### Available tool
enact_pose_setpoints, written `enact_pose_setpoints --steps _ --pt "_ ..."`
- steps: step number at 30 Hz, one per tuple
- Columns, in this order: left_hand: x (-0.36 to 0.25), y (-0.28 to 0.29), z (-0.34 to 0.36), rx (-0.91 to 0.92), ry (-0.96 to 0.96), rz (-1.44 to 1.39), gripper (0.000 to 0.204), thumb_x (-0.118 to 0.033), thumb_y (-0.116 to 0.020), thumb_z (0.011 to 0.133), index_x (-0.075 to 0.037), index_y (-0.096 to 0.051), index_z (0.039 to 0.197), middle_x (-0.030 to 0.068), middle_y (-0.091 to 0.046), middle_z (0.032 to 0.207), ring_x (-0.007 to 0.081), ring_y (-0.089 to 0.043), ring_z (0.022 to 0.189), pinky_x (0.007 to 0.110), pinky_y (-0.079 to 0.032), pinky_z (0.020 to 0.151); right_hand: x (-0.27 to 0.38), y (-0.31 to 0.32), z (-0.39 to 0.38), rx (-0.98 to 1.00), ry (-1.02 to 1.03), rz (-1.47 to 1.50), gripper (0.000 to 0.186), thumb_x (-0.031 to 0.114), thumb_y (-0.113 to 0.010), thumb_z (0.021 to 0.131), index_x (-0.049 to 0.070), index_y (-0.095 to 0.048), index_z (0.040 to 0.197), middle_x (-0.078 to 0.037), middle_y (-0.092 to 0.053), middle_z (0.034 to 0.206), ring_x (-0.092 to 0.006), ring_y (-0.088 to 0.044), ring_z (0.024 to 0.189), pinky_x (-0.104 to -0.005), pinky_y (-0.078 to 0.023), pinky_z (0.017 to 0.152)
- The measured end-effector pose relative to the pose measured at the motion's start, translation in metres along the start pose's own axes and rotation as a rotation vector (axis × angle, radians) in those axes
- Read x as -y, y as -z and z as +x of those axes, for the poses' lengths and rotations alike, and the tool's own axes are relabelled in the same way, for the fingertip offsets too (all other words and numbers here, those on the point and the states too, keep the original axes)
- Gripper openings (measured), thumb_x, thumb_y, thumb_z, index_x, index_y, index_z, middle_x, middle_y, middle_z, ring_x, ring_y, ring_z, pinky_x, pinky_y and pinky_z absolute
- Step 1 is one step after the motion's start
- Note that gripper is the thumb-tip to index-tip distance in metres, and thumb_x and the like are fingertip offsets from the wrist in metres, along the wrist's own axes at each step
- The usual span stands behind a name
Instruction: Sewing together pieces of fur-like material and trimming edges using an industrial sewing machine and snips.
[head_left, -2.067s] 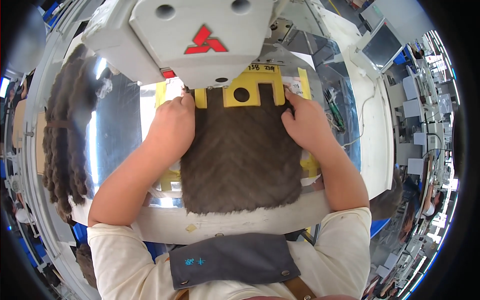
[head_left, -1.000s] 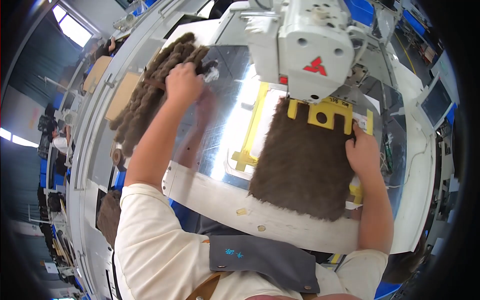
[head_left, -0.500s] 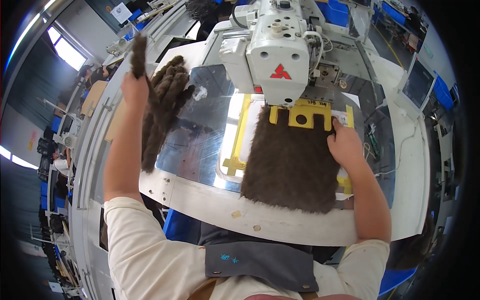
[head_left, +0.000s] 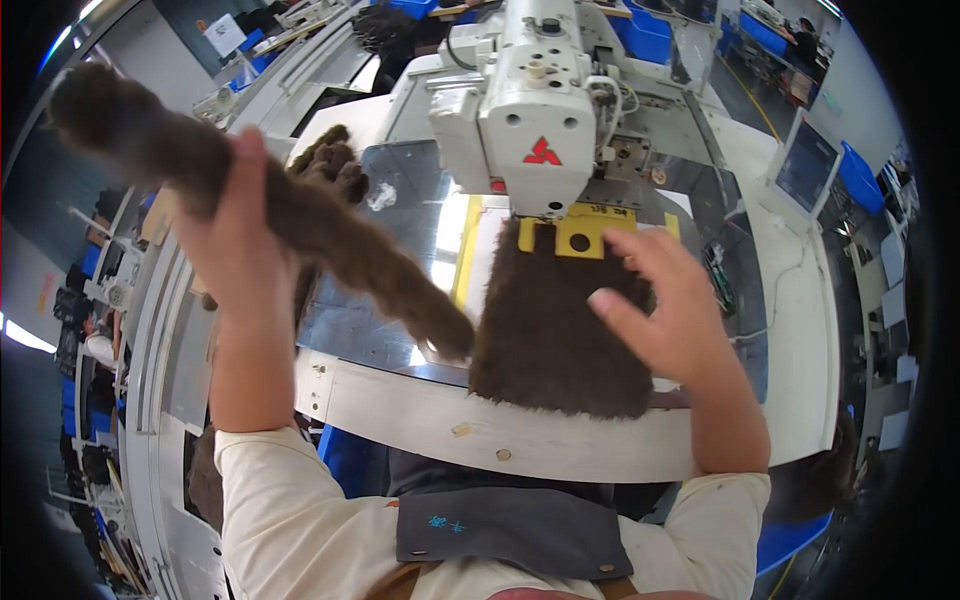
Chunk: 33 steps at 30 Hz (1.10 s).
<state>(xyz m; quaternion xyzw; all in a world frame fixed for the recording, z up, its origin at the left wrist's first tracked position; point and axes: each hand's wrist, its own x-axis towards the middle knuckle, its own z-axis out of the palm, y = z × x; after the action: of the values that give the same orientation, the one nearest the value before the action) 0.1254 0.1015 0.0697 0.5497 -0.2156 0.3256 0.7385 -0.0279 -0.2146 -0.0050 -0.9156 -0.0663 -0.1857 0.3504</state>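
Observation:
My left hand (head_left: 235, 240) is raised at the left, closed around a long brown furry strip (head_left: 355, 255). One end of the strip sticks out to the upper left; the other hangs down to the right, close to a flat piece of brown fur fabric (head_left: 555, 335). That flat piece lies on the table under the yellow clamp plate (head_left: 577, 243) of a white sewing machine (head_left: 535, 140). Above the right side of the flat piece is my right hand (head_left: 680, 310), thumb and fingers apart, holding nothing. It partly covers the clamp's right end.
More brown furry strips (head_left: 335, 165) lie piled at the table's left. A shiny metal plate (head_left: 385, 215) covers the middle of the white tabletop (head_left: 400, 410). Thread snips with a green handle (head_left: 720, 278) lie at the right, near a screen (head_left: 808, 165).
My left hand has brought the furry strip nearer, and it now slants across toward the flat piece. My right hand has lifted from the clamp's right edge and moved left, fingers spreading.

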Motion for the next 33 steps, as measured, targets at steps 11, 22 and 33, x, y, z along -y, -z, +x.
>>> enact_pose_setpoints --steps 11,22,33 --pt "0.064 -0.063 -0.093 0.473 0.639 -0.28 0.023 -0.019 -0.076 0.094 -0.005 -0.068 0.11 0.0016 -0.066 0.089 0.0092 -0.06 0.075 0.026 -0.046 0.06 -0.009 0.001 -0.003 0.089 -0.122 -0.439 0.031 0.007 -0.068 0.077 0.0 -0.059 0.106 -0.022 -0.068 0.088 -0.0427 -0.067 0.087 -0.0521 -0.053 0.076" --pt "0.077 -0.057 -0.114 0.644 0.88 -0.09 0.041 -0.028 -0.088 0.087 0.002 -0.072 0.111 0.0049 -0.072 0.09 0.0109 -0.065 0.077 0.027 -0.054 0.067 -0.007 -0.039 0.006 0.171 0.04 -0.133 0.038 0.014 -0.076 0.079 -0.001 -0.057 0.109 -0.022 -0.069 0.09 -0.0416 -0.068 0.092 -0.0508 -0.054 0.079" --pt "0.073 -0.048 -0.107 1.109 0.137 -0.201 0.054 -0.015 -0.099 0.065 -0.003 -0.077 0.112 0.0139 -0.074 0.114 0.0206 -0.071 0.105 0.032 -0.055 0.093 -0.005 -0.021 0.007 0.471 -0.044 0.306 0.038 0.035 -0.073 0.097 -0.002 -0.063 0.097 -0.024 -0.068 0.083 -0.0459 -0.066 0.086 -0.0484 -0.052 0.074"
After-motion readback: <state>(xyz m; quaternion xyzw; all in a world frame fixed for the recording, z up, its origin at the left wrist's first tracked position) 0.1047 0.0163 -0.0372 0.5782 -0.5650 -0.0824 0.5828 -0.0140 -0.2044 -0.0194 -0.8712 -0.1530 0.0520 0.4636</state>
